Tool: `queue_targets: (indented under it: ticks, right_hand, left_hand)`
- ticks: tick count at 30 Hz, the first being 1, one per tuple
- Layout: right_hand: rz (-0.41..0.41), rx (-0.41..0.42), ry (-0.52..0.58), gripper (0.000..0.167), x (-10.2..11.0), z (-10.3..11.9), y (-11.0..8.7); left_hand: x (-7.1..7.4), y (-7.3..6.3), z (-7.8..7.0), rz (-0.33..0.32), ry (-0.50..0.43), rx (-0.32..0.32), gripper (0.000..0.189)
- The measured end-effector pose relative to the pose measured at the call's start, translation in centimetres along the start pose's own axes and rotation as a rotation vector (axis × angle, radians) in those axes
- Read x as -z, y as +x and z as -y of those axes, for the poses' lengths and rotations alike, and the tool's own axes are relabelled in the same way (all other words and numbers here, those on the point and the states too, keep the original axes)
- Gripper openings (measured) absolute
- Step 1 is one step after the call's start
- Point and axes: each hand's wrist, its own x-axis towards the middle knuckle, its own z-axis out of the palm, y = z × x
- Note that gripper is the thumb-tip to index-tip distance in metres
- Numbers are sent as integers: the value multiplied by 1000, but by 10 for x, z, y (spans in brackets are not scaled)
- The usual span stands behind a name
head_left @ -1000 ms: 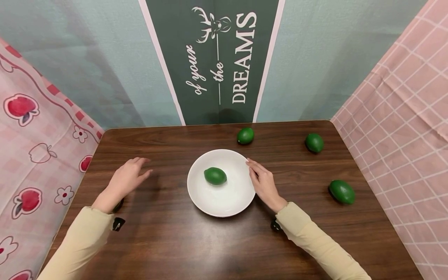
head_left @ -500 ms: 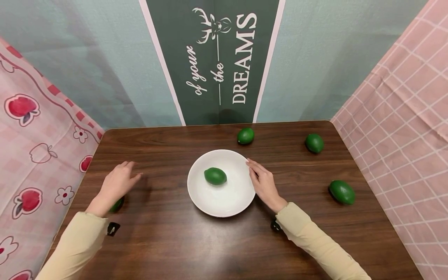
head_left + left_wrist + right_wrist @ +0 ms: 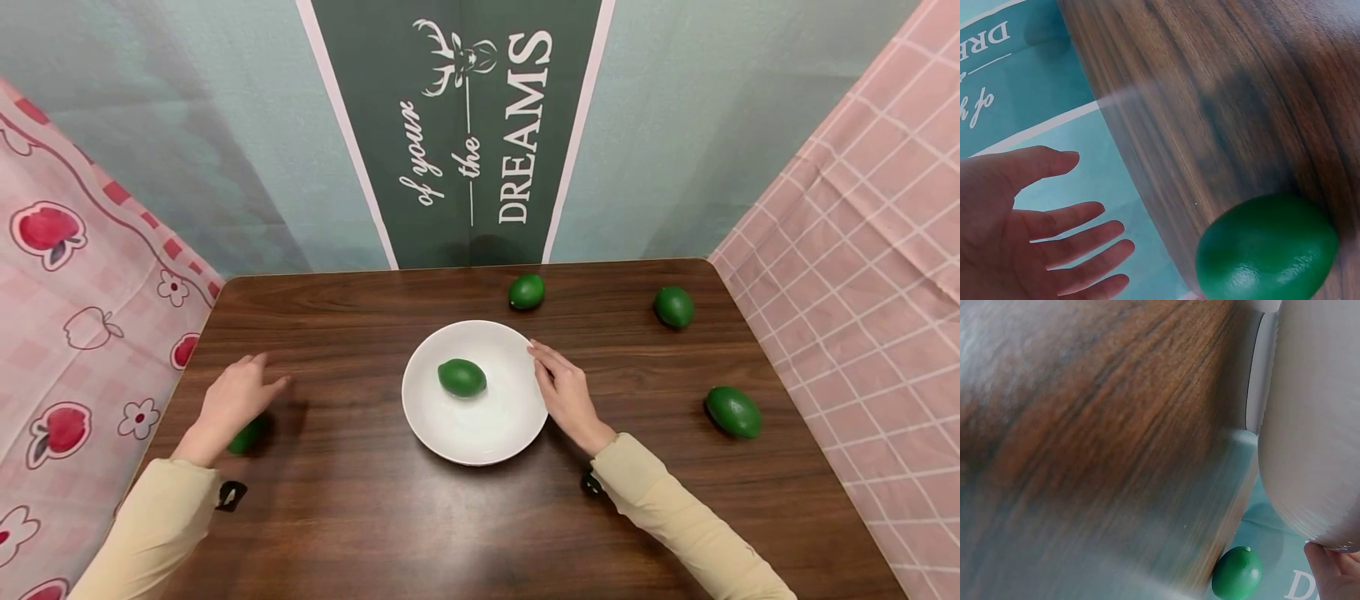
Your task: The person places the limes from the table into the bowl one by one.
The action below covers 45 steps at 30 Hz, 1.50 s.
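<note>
A white bowl stands mid-table with one green lime inside it. My right hand holds the bowl's right rim; in the right wrist view its fingers meet the bowl's side. Over the table's left part hovers my left hand, fingers spread and nothing in them. Beneath that hand lies another lime, partly covered by it in the head view. The left wrist view shows this lime large, apart from the open left hand.
More limes lie on the brown wooden table: one lime behind the bowl, another lime at the back right, and a third lime at the right. Cloth hangings enclose the back and both sides.
My left hand has moved left and slightly toward me, to above the left lime, and more of that lime shows. The right hand and the bowl have stayed put.
</note>
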Motion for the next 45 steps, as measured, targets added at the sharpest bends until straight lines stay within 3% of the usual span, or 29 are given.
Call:
queue_targets:
  ticks: [8, 14, 33, 45]
  right_hand:
    - [-1, -4, -3, 24, -1, 1, -2]
    - [3, -10, -2, 24, -1, 2, -3]
    - [-4, -15, 0, 24, -3, 2, -7]
    - [-10, -13, -6, 24, -4, 3, -10]
  left_hand:
    - [-4, -8, 9, -19, -23, 1, 50]
    - [-8, -12, 16, 6, -26, 31, 52]
    - [-19, -21, 35, 151, -11, 145, 67]
    - [-30, -28, 42, 128, -35, 154, 66]
